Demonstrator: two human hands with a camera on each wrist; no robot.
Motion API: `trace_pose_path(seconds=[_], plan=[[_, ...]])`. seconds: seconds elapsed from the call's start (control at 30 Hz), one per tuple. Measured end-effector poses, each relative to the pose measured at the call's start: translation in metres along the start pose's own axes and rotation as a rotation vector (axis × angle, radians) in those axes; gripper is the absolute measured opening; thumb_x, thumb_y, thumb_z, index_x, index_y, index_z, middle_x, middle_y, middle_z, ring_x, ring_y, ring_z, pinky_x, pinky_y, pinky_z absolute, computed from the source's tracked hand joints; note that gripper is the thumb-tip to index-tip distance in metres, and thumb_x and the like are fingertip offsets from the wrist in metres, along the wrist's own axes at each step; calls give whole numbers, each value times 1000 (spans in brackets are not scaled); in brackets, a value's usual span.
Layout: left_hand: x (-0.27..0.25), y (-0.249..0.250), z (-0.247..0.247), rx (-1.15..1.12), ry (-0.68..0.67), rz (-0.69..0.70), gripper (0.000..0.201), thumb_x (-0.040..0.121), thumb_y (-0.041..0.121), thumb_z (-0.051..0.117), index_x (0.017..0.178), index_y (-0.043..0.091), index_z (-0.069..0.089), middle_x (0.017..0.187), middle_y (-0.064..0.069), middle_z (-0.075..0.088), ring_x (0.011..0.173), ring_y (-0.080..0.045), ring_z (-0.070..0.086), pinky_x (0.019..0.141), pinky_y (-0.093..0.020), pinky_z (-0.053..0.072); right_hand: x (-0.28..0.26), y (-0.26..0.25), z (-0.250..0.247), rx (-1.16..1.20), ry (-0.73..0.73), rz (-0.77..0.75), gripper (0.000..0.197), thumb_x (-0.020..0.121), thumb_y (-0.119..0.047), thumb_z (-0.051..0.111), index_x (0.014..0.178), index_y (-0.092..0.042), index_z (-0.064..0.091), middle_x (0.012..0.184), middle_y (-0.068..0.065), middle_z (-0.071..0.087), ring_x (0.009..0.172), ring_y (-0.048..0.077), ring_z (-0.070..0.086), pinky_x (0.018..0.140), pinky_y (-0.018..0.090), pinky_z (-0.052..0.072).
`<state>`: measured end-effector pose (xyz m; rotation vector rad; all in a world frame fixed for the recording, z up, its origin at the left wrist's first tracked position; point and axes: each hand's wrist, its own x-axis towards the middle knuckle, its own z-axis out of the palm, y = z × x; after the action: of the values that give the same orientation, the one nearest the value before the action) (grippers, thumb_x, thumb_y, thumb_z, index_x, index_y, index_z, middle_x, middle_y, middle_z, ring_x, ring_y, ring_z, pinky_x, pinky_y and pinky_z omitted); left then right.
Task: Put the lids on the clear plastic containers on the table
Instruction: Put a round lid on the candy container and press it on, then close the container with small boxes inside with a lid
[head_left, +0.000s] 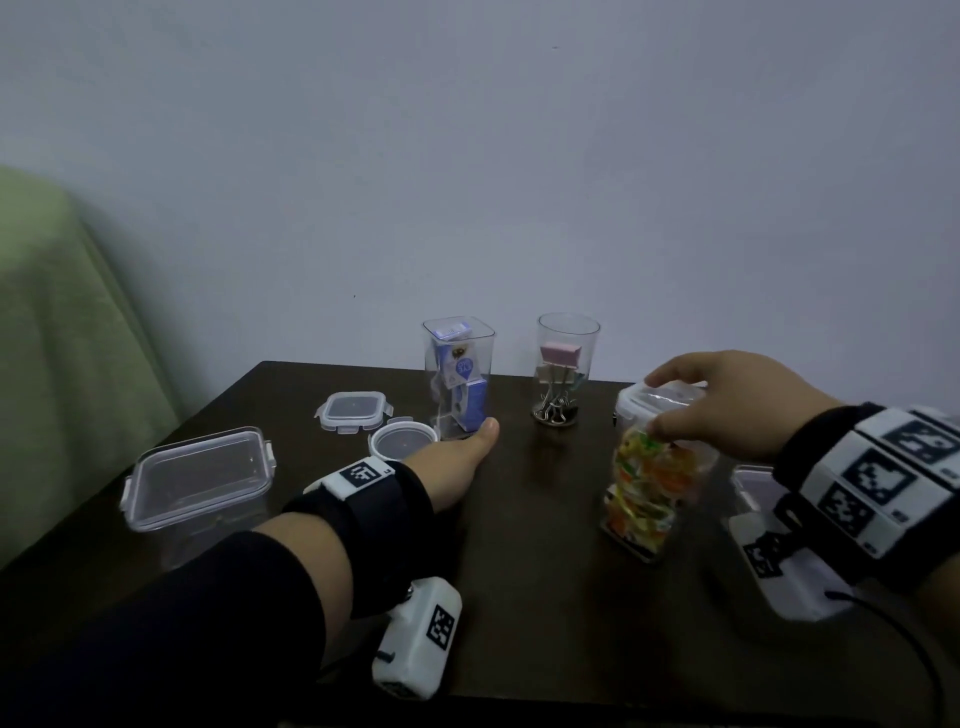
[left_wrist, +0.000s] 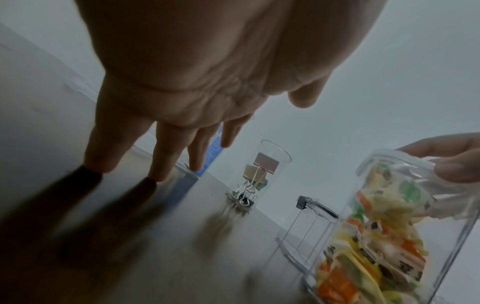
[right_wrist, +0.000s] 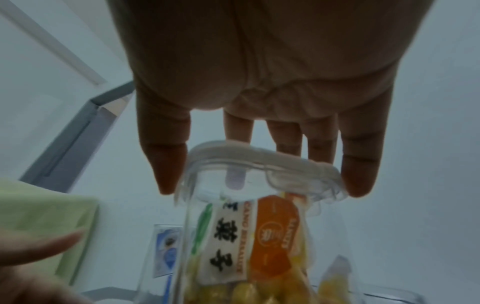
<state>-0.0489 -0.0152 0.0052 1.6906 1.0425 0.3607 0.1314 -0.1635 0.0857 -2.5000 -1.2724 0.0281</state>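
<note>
Clear plastic, top-heavy and tilted: in the head view the snack-packet jar leans under the right hand, whose fingers clasp its white lid. If that grip slips, I judge the jar could topple on the desk. The left hand stretches forward, its fingertips hidden, beside the square lid and round lid, which lie loose.

From the left wrist, fingers hang straight and spread, holding nothing; the binder-clip cup beyond stands uncovered.

From the right wrist, thumb and fingers pinch the lid's rim, palm above.
</note>
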Motion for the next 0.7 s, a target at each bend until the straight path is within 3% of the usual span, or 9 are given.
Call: trace_pose_path(seconds=[0.27, 0.4, 0.5, 0.63, 0.7], plan=[[-5, -3, 1, 135, 16, -42, 69, 93, 58, 34, 138, 7, 44, 144, -12, 46, 134, -26, 41, 115, -37, 27, 9, 24, -9, -88, -10, 119, 49, 72, -33, 74, 120, -30, 60, 128, 7, 57, 110, 26, 53, 78, 30, 40], [-11, -1, -4, 239, -25, -70, 67, 96, 57, 27, 140, 9, 43, 146, -13, 42, 135, -27, 40, 114, -37, 29, 13, 23, -13, -131, -34, 147, 50, 71, -33, 75, 118, -30, 60, 126, 6, 58, 99, 23, 52, 80, 31, 43], [-9, -3, -11, 270, -18, -74, 65, 97, 55, 26, 140, 9, 42, 146, -12, 43, 134, -28, 41, 112, -35, 31, 16, 16, -17, -185, -87, 158, 53, 68, -37, 77, 118, -31, 60, 125, 6, 59, 102, 24, 54, 84, 32, 45], [-1, 2, -27, 343, 69, -54, 65, 98, 52, 27, 141, 6, 41, 147, -15, 42, 135, -28, 39, 110, -33, 30, 23, -12, -33, -209, -76, 101, 60, 69, -49, 76, 123, -30, 58, 133, 7, 57, 119, 27, 53, 99, 35, 40], [5, 8, -36, 337, 78, -70, 65, 99, 49, 25, 140, 0, 40, 146, -18, 42, 134, -31, 40, 108, -34, 31, 28, -38, -42, -113, -12, 19, 58, 69, -50, 75, 121, -31, 59, 131, 5, 59, 118, 26, 53, 96, 33, 39]])
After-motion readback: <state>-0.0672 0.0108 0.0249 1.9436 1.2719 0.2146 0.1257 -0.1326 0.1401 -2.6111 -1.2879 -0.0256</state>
